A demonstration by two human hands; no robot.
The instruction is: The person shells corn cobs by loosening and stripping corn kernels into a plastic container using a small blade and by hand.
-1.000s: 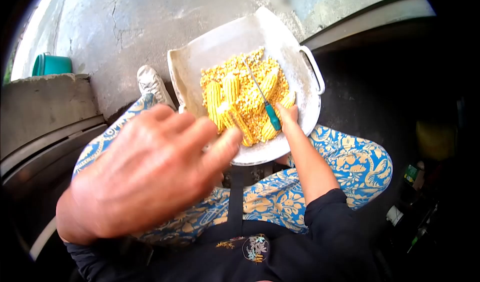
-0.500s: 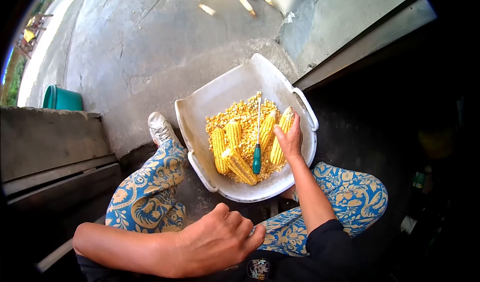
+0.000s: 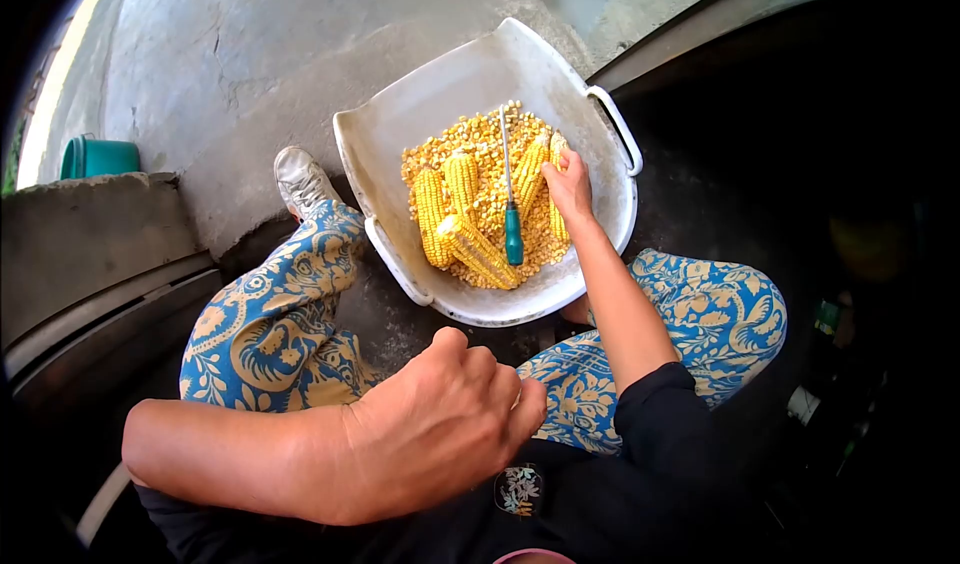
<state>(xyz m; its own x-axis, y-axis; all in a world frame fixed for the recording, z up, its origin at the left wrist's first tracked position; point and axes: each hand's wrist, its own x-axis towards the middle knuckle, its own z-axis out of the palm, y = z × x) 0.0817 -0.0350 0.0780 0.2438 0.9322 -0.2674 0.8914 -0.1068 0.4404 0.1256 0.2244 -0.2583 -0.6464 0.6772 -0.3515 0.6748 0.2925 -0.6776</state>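
Gripping a yellow corn cob (image 3: pixel 557 226) at the right side of the white tub (image 3: pixel 425 94): the right hand (image 3: pixel 570 186), thumb on the near side, fingers wrapped over the far side. Closed firmly as far as the view shows; fingertips partly hidden. Left hand (image 3: pixel 450 424) well apart, up close to the camera, fingers curled under in a loose fist. Cannot tell whether anything sits inside it.

Cob lies lengthwise against loose kernels (image 3: pixel 485 132), just beside the screwdriver (image 3: pixel 513 234), whose green handle points toward the person.

Handling, by judgement: cob light, stiff, tapered; rows of kernels give a knobbly surface with fair grip, though dry kernels may shed under hard rubbing. Best hold around the thick middle, thumb opposite fingers; the narrow tip would likely roll. Loose bed beneath probably shifts under pressure.

Screwdriver: rigid, smooth, best taken by the handle; slim metal shaft likely slippery. Tub looks like thin plastic, likely to flex.
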